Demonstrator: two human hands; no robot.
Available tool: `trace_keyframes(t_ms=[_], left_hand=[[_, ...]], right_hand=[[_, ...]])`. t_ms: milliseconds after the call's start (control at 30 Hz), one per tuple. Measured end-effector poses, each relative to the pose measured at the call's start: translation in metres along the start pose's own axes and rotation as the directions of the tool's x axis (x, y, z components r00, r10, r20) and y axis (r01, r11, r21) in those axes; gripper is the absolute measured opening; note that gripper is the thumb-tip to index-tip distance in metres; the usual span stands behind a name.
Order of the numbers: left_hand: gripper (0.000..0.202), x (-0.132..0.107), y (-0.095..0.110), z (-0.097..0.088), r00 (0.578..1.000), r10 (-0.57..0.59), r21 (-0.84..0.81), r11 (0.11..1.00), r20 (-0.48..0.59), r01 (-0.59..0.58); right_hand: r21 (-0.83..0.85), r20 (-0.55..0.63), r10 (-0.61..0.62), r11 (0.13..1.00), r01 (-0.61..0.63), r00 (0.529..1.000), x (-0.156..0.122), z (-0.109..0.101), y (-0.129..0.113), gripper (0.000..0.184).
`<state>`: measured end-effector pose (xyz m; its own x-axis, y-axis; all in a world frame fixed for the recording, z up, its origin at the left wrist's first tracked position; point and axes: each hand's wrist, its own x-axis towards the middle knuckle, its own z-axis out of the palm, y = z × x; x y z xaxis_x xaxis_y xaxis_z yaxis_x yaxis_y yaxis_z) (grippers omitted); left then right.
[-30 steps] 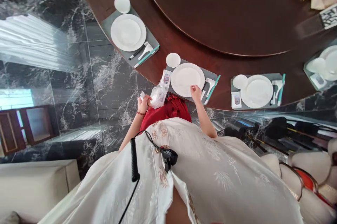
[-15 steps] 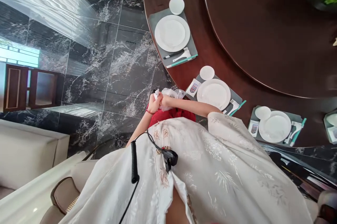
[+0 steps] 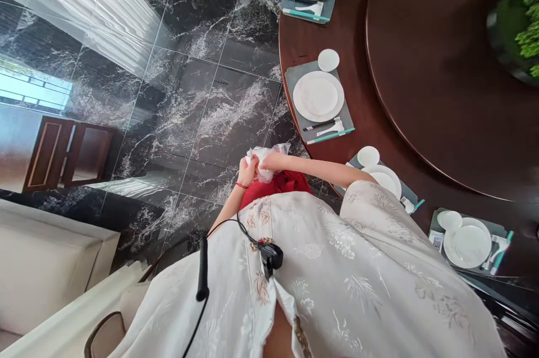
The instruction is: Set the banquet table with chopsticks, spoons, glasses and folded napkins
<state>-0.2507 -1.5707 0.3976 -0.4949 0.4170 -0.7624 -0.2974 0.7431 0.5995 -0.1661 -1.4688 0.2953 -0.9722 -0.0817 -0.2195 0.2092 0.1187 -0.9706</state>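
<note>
Gripping a thin, cloudy-clear plastic bag (image 3: 264, 152) around its nine o'clock edge, the person's left hand (image 3: 248, 171) has its fingers curled in tight, with a bit of thin white sheet material (image 3: 250, 155) poking up past them. The right hand (image 3: 268, 162) reaches across from about three o'clock, up against the bag. Its fingertips are hidden, so no way to tell if they're spread or pinching something. The bag sits close to the body, with deep red cloth (image 3: 278, 183) at about five o'clock, off the edge of the round, dark reddish-brown wooden worktop (image 3: 307, 38). Whether it rests on that cloth or just hangs from the hands, hard to say.

Handling-wise, it looks super light and floppy, no stiffness at all, probably slick and crinkly. Film that thin would likely stretch or rip if yanked, and loose contents could slide around; what's inside is too blurry to make out. Best hold is probably the bunched edge at nine o'clock, a few folds gathered together rather than one tiny pinch.

The round white plate (image 3: 319, 96) between one and two o'clock, on its grey placemat (image 3: 345, 110), is well apart from both hands.
</note>
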Motion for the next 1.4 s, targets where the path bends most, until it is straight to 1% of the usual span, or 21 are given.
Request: trace_keyframes(t_ms=[100, 200, 267, 333, 367, 400, 467, 567, 633, 667, 733, 767, 833, 900, 933, 967, 1000, 1100, 1200, 1300, 1400], left_hand=[[0.05, 0.013, 0.002, -0.006, 0.999, -0.032, 0.004, 0.999, -0.028, 0.032], [0.046, 0.027, 0.008, -0.01, 0.999, -0.044, -0.01, 0.999, 0.002, 0.044], [0.044, 0.04, 0.014, -0.013, 0.999, -0.031, -0.021, 0.999, 0.007, 0.031], [0.043, 0.057, 0.021, -0.017, 0.999, -0.017, -0.032, 0.999, -0.033, 0.016], [0.043, 0.066, 0.025, -0.019, 0.998, -0.017, -0.033, 0.999, -0.056, 0.015], [0.043, 0.074, 0.028, -0.021, 0.997, -0.024, -0.028, 0.999, -0.071, 0.022], [0.044, 0.091, 0.033, -0.025, 0.996, -0.052, 0.006, 0.999, -0.076, 0.052], [0.043, 0.114, 0.041, -0.03, 0.995, -0.086, 0.086, 0.992, -0.059, 0.091], [0.042, 0.128, 0.047, -0.034, 0.994, -0.089, 0.136, 0.986, -0.06, 0.096], [0.041, 0.134, 0.051, -0.036, 0.994, -0.083, 0.155, 0.983, -0.068, 0.093], [0.04, 0.144, 0.058, -0.04, 0.993, -0.067, 0.179, 0.98, -0.096, 0.083], [0.04, 0.149, 0.061, -0.041, 0.993, -0.058, 0.185, 0.98, -0.103, 0.076], [0.04, 0.155, 0.066, -0.041, 0.994, -0.053, 0.186, 0.98, -0.095, 0.07], [0.04, 0.16, 0.069, -0.04, 0.995, -0.063, 0.185, 0.98, -0.076, 0.076], [0.04, 0.162, 0.071, -0.04, 0.995, -0.064, 0.185, 0.98, -0.07, 0.076], [0.039, 0.165, 0.073, -0.04, 0.996, -0.06, 0.187, 0.98, -0.066, 0.072], [0.038, 0.169, 0.075, -0.041, 0.997, -0.051, 0.188, 0.98, -0.064, 0.063], [0.039, 0.183, 0.082, -0.046, 0.999, -0.029, 0.184, 0.982, -0.036, 0.036], [0.041, 0.197, 0.089, -0.05, 0.998, -0.058, 0.194, 0.98, 0.024, 0.052], [0.041, 0.207, 0.097, -0.046, 0.99, -0.077, 0.233, 0.971, 0.122, 0.047], [0.042, 0.214, 0.106, -0.036, 0.974, -0.079, 0.263, 0.965, 0.212, 0.021]], right_hand=[[-0.135, 0.064, 0.015, 0.991, -0.007, 0.998, -0.002, -0.039, 0.007, 0.023], [-0.223, 0.095, 0.021, 0.975, 0.0, 0.995, 0.001, -0.07, 0.013, 0.016], [-0.107, 0.009, 0.01, 0.994, -0.009, 1.0, 0.005, -0.087, 0.022, 0.013], [0.12, -0.22, 0.056, 0.992, -0.03, 0.974, 0.01, -0.104, 0.037, 0.016], [0.241, -0.358, 0.123, 0.97, -0.035, 0.926, 0.011, -0.113, 0.048, 0.02], [0.352, -0.48, 0.211, 0.935, -0.033, 0.851, 0.013, -0.122, 0.06, 0.026], [0.512, -0.636, 0.392, 0.859, -0.017, 0.664, 0.015, -0.142, 0.09, 0.035], [0.609, -0.692, 0.583, 0.788, -0.091, 0.426, 0.012, -0.172, 0.14, 0.04], [0.611, -0.678, 0.661, 0.75, -0.253, 0.32, 0.009, -0.187, 0.171, 0.038], [0.588, -0.661, 0.691, 0.719, -0.37, 0.293, 0.008, -0.191, 0.184, 0.037], [0.459, -0.63, 0.726, 0.634, -0.622, 0.274, 0.008, -0.193, 0.204, 0.034], [0.354, -0.623, 0.727, 0.59, -0.725, 0.288, 0.01, -0.19, 0.21, 0.034], [0.115, -0.603, 0.7, 0.55, -0.827, 0.382, 0.017, -0.178, 0.218, 0.044], [-0.065, -0.536, 0.673, 0.568, -0.82, 0.509, 0.025, -0.16, 0.221, 0.064], [-0.117, -0.489, 0.674, 0.578, -0.807, 0.554, 0.028, -0.15, 0.222, 0.072], [-0.144, -0.45, 0.684, 0.579, -0.803, 0.574, 0.029, -0.141, 0.223, 0.076], [-0.152, -0.43, 0.699, 0.567, -0.809, 0.571, 0.028, -0.131, 0.224, 0.079], [-0.13, -0.453, 0.726, 0.52, -0.844, 0.518, 0.017, -0.106, 0.226, 0.081], [-0.09, -0.478, 0.742, 0.491, -0.866, 0.47, 0.004, -0.087, 0.222, 0.082], [-0.005, -0.479, 0.774, 0.47, -0.883, 0.415, 0.003, -0.083, 0.208, 0.08], [0.191, -0.571, 0.765, 0.478, -0.857, 0.299, 0.015, -0.093, 0.178, 0.068]])
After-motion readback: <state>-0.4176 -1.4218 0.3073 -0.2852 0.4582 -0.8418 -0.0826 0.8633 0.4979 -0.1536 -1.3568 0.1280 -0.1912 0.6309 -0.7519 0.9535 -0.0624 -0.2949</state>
